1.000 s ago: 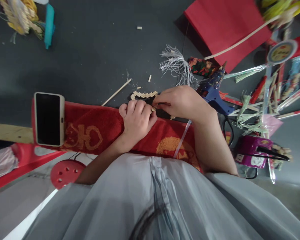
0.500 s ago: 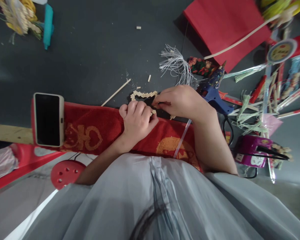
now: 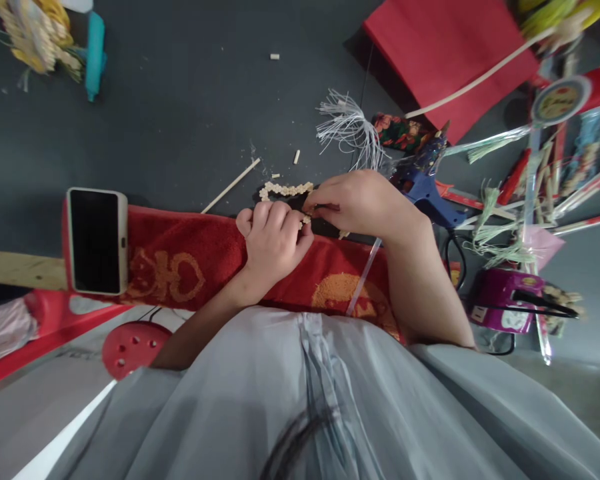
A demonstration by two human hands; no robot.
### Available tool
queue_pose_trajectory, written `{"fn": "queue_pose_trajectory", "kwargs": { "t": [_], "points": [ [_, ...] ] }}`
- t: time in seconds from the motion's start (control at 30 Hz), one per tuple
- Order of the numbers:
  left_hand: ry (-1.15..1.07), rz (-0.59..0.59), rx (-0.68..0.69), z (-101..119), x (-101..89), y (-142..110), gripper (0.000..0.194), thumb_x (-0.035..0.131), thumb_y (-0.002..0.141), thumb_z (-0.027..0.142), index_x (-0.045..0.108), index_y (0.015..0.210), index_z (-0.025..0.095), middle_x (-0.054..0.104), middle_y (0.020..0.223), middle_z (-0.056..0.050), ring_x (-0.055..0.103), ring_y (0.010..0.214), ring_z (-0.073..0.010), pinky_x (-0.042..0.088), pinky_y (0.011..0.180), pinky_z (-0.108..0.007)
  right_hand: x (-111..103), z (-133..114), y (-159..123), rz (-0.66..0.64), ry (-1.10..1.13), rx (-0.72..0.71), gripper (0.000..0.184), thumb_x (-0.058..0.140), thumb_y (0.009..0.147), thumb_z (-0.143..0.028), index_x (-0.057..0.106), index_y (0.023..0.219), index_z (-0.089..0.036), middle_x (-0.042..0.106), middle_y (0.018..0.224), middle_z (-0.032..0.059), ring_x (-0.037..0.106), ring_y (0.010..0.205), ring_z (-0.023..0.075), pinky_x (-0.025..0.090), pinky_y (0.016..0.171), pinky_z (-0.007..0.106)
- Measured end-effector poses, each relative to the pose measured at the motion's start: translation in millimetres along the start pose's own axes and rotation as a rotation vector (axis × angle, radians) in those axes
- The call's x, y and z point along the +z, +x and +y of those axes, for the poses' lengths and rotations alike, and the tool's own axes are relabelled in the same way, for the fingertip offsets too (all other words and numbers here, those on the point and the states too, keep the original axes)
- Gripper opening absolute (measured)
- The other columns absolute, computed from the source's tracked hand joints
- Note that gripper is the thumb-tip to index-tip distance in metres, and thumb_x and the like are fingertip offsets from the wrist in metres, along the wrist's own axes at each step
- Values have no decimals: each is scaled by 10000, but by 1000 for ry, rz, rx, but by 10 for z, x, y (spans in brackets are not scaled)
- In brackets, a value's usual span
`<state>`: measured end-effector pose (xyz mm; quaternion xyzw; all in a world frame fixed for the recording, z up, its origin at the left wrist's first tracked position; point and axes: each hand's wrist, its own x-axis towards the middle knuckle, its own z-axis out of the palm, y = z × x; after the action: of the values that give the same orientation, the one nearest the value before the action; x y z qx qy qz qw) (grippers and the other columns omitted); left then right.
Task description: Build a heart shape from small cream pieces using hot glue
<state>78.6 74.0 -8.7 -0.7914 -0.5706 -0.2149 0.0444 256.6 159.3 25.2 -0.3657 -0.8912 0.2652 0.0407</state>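
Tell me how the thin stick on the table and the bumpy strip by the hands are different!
The thin stick is straight, while the bumpy strip bends. The stick looks smooth; the strip looks knobbly, like little beads in a row. The stick lies apart from the left hand and right hand; the strip sits right beside them. Both are pale cream.
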Motion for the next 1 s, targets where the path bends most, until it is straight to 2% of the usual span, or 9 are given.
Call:
{"fn": "queue_pose_trajectory", "kwargs": {
  "t": [0.27, 0.53, 1.0],
  "points": [
    [-29, 35, 16, -7, -15, 2, 66, 611, 902, 284, 626, 855, 240, 636, 782, 3, 555, 844, -210, 288, 772, -391, -4, -6, 0, -11, -9, 4, 269, 522, 878, -184, 775, 965, -204, 766, 912, 39, 666, 831, 194, 366, 672, 293],
    [-36, -47, -35, -16, -23, -18, 195, 605, 928, 401, 622, 873, 215, 664, 872, -45, 560, 924, -249, 317, 812, -410, -12, -12, 5, -13, 15, 1, 260, 533, 869, -169, 777, 956, -198, 771, 920, 41, 677, 847, 199, 374, 678, 292],
    [-35, -13, -21, -27, -24, -16, 112, 617, 922, 314, 588, 861, 224, 651, 860, -21, 535, 907, -227, 319, 793, -406, -4, -8, 2, 8, 34, -9, 248, 542, 874, -179, 778, 946, -209, 772, 914, 30, 662, 820, 182, 371, 676, 285]
  ]
}}
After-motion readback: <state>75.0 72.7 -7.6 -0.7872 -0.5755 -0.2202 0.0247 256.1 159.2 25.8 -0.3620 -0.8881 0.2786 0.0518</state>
